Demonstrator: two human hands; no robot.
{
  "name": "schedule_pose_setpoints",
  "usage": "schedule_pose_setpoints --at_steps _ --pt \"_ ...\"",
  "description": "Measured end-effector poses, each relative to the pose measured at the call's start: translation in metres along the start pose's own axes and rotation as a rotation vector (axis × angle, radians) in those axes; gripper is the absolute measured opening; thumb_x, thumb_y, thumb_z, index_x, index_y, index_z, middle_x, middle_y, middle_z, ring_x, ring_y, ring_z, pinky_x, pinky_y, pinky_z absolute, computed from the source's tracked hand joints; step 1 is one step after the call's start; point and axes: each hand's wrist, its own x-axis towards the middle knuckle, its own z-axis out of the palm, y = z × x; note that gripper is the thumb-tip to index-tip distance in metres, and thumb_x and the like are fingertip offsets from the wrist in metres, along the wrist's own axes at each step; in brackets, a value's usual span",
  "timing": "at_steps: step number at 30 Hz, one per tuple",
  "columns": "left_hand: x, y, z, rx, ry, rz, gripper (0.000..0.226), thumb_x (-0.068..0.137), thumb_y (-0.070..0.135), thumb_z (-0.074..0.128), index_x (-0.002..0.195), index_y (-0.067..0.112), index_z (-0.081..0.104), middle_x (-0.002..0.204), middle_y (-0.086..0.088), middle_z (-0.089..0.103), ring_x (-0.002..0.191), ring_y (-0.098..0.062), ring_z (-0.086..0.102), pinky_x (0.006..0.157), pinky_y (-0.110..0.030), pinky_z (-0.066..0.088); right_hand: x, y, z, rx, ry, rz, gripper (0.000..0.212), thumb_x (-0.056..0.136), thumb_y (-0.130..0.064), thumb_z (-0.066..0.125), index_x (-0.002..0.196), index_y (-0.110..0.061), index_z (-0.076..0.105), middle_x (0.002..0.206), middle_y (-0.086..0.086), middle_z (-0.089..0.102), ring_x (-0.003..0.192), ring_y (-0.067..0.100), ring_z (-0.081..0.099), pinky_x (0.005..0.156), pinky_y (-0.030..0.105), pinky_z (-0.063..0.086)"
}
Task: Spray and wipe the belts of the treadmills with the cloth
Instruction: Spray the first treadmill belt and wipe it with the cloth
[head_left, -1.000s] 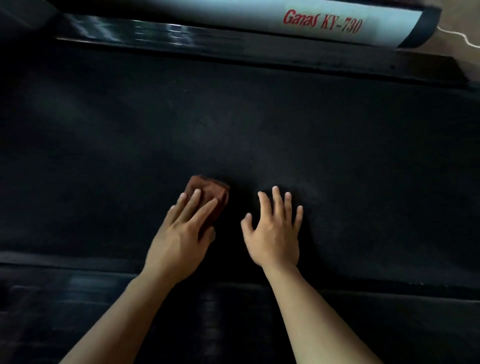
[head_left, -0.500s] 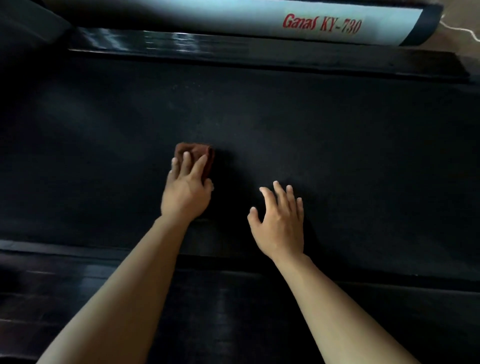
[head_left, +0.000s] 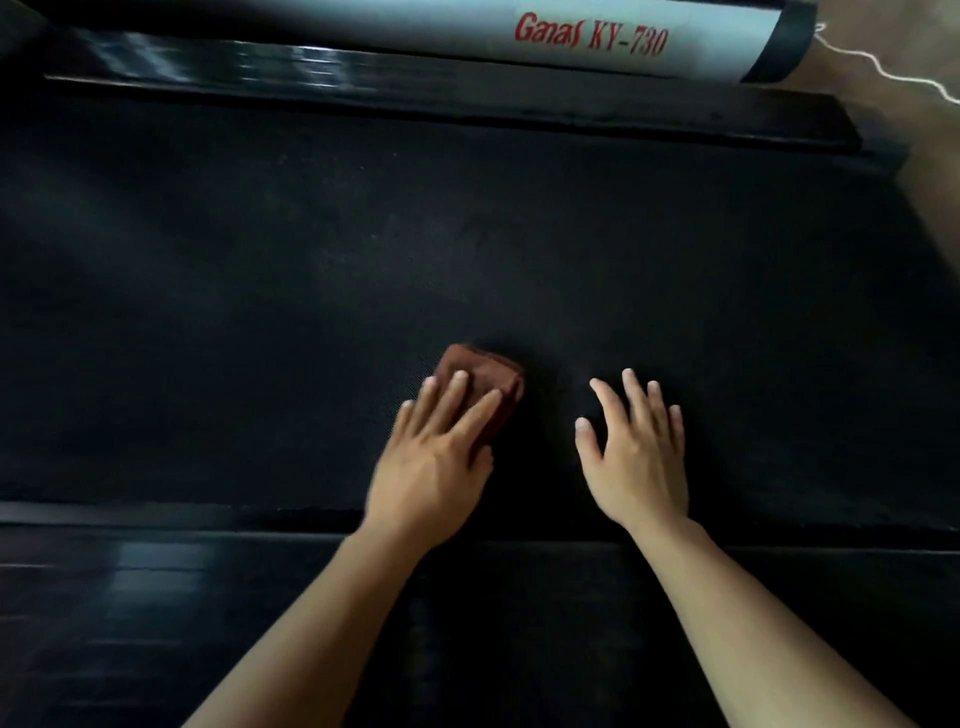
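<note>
The left hand (head_left: 431, 462) is laid flat on the folded brown cloth (head_left: 480, 371), with fingers straight and slightly fanned and nothing gripped. The cloth is pinned to the belt by pressure alone, which is judged to suit a sliding wipe better than a pinch would. Just to the right of the cloth, and apart from it, the right hand (head_left: 641, 457) is spread with fingers straight and nothing held. It appears to be rested on the belt, probably as a brace for the forward lean, though contact cannot be confirmed. The cloth is folded into a small thick pad, presumably so that force is concentrated on a narrow strip. On every side of the cloth the black treadmill belt (head_left: 467, 249) is seen, with the widest stretches lying beyond it and to its left. Nearer than the cloth, the glossy side rail (head_left: 156, 566) is crossed by both forearms. Far beyond the cloth, the opposite rail (head_left: 363, 88) and a grey frame tube (head_left: 363, 23) lettered "Ganas KY-730" are found. No spray bottle is shown.
</note>
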Motion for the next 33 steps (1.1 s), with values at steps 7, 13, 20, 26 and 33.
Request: schedule_pose_setpoints --at_steps 7,13,20,26,33 --pt "-0.011 -0.095 -0.054 -0.039 0.128 -0.370 0.065 0.095 0.032 0.063 0.154 0.038 0.035 0.167 0.000 0.017 0.155 -0.027 0.005 0.122 -0.047 0.019 0.002 -0.003 0.002 0.012 0.020 0.015 0.057 0.095 -0.051 0.034 0.145 -0.026 0.043 0.161 0.009 0.029 0.149 0.033 0.020 0.120 0.055 0.016" --pt "0.072 -0.066 -0.049 -0.022 0.146 -0.382 0.065 0.098 0.037 0.053 0.156 0.040 0.024 0.169 0.002 0.009 0.155 -0.026 0.001 0.122 -0.047 0.019 0.001 -0.003 0.001 0.007 -0.011 0.021 0.054 0.096 -0.048 0.040 0.146 -0.027 0.040 0.162 0.006 0.024 0.151 0.030 0.015 0.122 0.052 0.011" --pt "0.102 0.040 0.013 -0.014 0.033 -0.016 0.063 0.097 0.035 0.050 0.156 0.038 0.027 0.168 -0.005 0.013 0.155 -0.032 0.002 0.126 -0.043 0.012 0.002 -0.001 -0.001 0.042 -0.016 0.027 0.051 0.097 -0.045 0.040 0.145 -0.029 0.041 0.162 0.005 0.025 0.152 0.028 0.013 0.122 0.051 0.009" --pt "0.010 0.017 0.011 -0.045 0.013 0.026 0.061 0.096 0.038 0.052 0.154 0.040 0.032 0.167 0.003 0.015 0.155 -0.026 0.006 0.124 -0.043 0.014 0.001 -0.001 0.003 0.051 0.051 0.021 0.050 0.097 -0.045 0.034 0.142 -0.027 0.048 0.159 0.007 0.033 0.149 0.031 0.022 0.121 0.053 0.015" --pt "0.014 -0.085 -0.042 0.027 0.140 -0.279 0.061 0.094 0.032 0.058 0.152 0.027 0.040 0.164 -0.012 0.024 0.152 -0.041 0.011 0.122 -0.055 0.019 0.002 -0.001 0.005 0.035 0.057 0.025 0.054 0.096 -0.050 0.030 0.142 -0.029 0.047 0.159 0.007 0.032 0.149 0.031 0.022 0.121 0.053 0.015"
